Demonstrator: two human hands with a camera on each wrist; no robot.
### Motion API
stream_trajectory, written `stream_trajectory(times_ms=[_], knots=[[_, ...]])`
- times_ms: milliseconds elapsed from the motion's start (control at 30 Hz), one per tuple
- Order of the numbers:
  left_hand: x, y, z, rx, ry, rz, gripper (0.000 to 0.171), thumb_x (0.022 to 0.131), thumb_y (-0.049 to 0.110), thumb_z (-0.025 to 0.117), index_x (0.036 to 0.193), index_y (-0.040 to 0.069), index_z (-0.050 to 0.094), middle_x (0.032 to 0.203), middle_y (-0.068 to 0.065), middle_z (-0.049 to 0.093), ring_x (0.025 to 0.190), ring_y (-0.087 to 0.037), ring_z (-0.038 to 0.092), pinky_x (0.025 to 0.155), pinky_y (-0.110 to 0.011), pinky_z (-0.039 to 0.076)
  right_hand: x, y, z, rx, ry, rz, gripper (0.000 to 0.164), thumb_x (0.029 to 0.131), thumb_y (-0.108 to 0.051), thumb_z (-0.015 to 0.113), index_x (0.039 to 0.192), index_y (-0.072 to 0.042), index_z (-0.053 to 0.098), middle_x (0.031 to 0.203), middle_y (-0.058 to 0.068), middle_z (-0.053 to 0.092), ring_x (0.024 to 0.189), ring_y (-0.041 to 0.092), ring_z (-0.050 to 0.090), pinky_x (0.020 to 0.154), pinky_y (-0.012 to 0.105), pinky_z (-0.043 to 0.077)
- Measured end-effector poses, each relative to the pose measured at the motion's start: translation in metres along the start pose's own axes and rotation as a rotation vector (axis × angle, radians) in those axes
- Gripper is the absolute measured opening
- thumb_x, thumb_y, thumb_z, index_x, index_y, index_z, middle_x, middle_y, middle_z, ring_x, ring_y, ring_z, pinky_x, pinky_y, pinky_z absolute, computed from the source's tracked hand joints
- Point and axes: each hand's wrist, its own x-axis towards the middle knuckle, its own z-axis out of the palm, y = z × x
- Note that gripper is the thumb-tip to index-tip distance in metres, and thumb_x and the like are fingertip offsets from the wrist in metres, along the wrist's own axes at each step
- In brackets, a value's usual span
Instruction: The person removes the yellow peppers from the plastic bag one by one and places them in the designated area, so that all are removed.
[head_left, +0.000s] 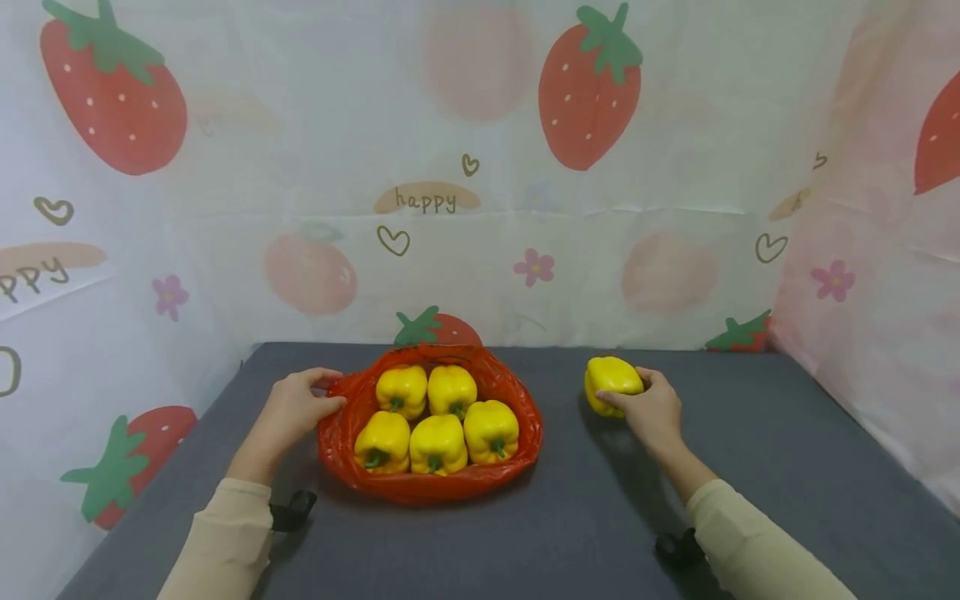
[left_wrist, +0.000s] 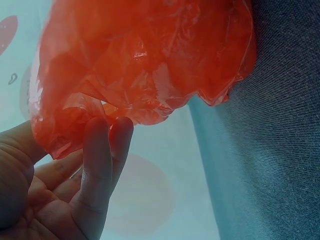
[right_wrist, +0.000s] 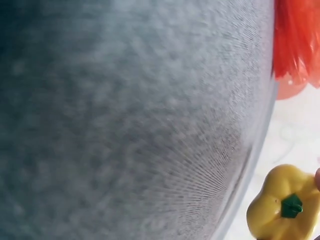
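Pinching the bag (head_left: 427, 489) with your left hand (head_left: 296, 406), likely to steady its open mouth, you grip a pepper (head_left: 611, 383) in your right hand (head_left: 654, 410), both things near the desk's (head_left: 480, 550) far edge.

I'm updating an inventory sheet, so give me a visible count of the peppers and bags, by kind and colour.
Red plastic bag: 1
Yellow bell peppers: 6 (5 inside the bag, 1 in the right hand)
Total: 7
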Motion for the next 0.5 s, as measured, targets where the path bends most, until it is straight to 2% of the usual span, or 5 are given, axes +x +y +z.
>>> stream_trajectory(times_ms=[500], knots=[[0.0013,-0.0011,-0.0007,0.011,-0.003,-0.007,0.048,0.095,0.022,0.065,0.136,-0.001,0.055,0.132,-0.027,0.059,0.116,-0.042,0.060,0.088,-0.046,0.059,-0.0015,0.0027,0.0082,-0.009,-0.037,0.067,0.081,0.087,-0.024,0.076,0.148,0.007,0.034,0.146,0.029,0.042,0.127,0.044,0.049,0.103,0.053,0.048]])
